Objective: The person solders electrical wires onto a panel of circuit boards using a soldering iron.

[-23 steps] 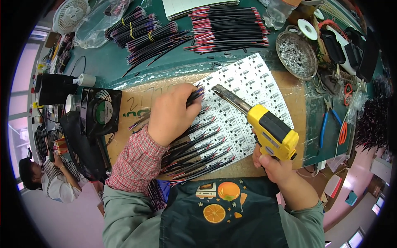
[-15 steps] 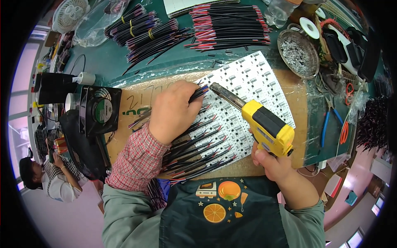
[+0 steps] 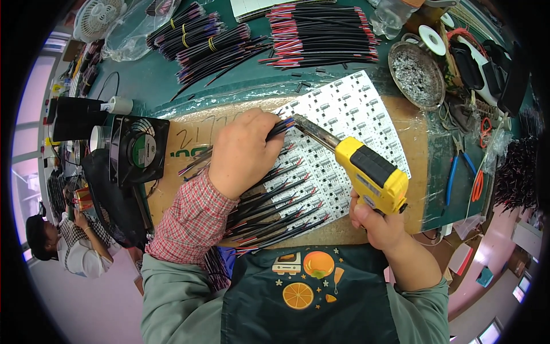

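Observation:
My right hand (image 3: 379,228) grips a yellow-and-black soldering gun (image 3: 369,172) by its handle. The gun's dark metal tip points up and left, at the ends of the black wires (image 3: 281,127) in my left hand (image 3: 243,155). My left fingers are closed round those wires above a white sheet of small circuit boards (image 3: 361,123); whether the tip touches them is hard to see. Below my left hand, a row of black wires (image 3: 269,215) lies across the sheet's left part, their ends on the boards. The sheet rests on brown cardboard (image 3: 412,143).
Bundles of black wires (image 3: 321,37) lie at the back of the green table. A black fan (image 3: 140,152) stands left. To the right are a round dish of metal scraps (image 3: 415,74) and blue-handled pliers (image 3: 452,178). Another person (image 3: 80,246) sits at far left.
The gun's tip and the wire ends have come closer together, now meeting or overlapping in view. My left hand has shifted slightly right; both grips are the same.

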`<act>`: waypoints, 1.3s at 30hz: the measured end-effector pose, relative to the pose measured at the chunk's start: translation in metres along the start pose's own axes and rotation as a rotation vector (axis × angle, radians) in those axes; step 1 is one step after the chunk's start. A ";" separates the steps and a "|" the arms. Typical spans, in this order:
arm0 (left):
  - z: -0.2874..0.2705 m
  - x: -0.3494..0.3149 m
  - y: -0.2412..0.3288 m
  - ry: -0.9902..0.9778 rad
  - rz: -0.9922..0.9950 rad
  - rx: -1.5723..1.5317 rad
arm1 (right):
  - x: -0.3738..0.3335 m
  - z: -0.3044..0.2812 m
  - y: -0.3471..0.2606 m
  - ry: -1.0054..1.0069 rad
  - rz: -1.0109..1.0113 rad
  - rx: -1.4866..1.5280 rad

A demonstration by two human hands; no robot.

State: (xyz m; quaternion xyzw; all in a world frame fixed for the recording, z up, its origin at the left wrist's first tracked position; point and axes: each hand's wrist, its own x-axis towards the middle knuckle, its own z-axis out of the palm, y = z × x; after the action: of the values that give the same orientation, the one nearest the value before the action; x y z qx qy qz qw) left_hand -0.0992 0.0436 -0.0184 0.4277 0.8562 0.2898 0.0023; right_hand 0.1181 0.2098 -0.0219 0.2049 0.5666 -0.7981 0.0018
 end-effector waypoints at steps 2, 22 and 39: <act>0.000 0.000 0.000 -0.001 -0.001 0.002 | -0.001 -0.005 0.003 -0.044 -0.026 0.022; -0.008 0.007 -0.006 -0.138 -0.037 -0.094 | -0.006 -0.006 0.006 0.003 -0.036 -0.003; -0.009 0.007 -0.003 -0.135 -0.005 -0.060 | -0.005 -0.001 0.009 0.021 -0.098 -0.015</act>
State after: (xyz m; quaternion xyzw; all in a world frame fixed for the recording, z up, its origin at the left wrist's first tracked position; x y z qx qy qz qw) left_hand -0.1084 0.0427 -0.0109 0.4439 0.8460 0.2860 0.0734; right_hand 0.1247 0.2066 -0.0284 0.1852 0.5821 -0.7906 -0.0417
